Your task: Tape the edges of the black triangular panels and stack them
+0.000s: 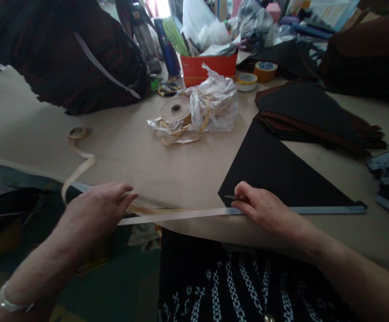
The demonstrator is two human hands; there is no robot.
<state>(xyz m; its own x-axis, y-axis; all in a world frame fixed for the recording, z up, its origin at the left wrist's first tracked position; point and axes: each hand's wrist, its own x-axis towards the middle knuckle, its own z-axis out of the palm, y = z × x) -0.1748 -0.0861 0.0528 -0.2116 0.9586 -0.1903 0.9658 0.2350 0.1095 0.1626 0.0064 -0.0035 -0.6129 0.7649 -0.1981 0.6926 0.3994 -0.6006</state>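
Observation:
My left hand is at the table's front edge, closed around a narrow strip of tape, its lower fingers hidden. Its thumb and index tips are slightly apart. The strip stretches right to a black triangular piece and runs along that piece's lower edge as a pale band. A yellowish strip curls beside the tape. Behind my left hand, the tape loops back to a small roll. My right hand is closed on a thin pointed metal tool, resting over the piece's left corner and the tape.
A large tape roll lies in clear plastic mid-table. Behind it stand a red box, a blue bottle and two tape rolls. Stacked dark pieces lie at right; a big dark pile stands at left.

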